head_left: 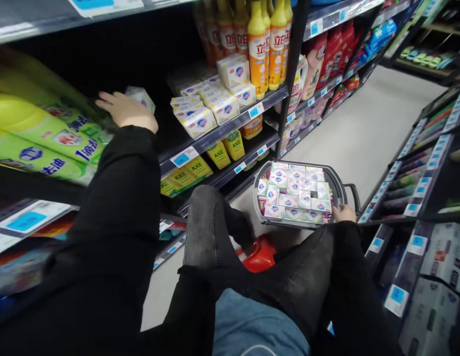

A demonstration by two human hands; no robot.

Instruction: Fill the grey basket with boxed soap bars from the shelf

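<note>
My left hand (pixel 128 111) reaches into the shelf beside green dish soap bottles (pixel 61 136) lying on their sides. A white soap box (pixel 143 99) shows on the thumb side of this hand and appears gripped there; the thumb is hidden. To its right, more white soap boxes (pixel 200 121) lie in loose stacks on the shelf. My right hand (pixel 345 213) is closed on the near right end of a grey shopping basket (pixel 337 180), by its handle. White and pink soap boxes (pixel 289 193) fill the basket in layers.
Yellow and orange bottles (pixel 257 49) stand right of the boxes. Yellow AXE bottles (pixel 218 154) occupy the shelf below. An upper shelf edge (pixel 104 20) overhangs my left arm. A red object (pixel 259 254) is on the floor between my legs. Another shelf (pixel 419 188) borders the aisle floor (pixel 367 118).
</note>
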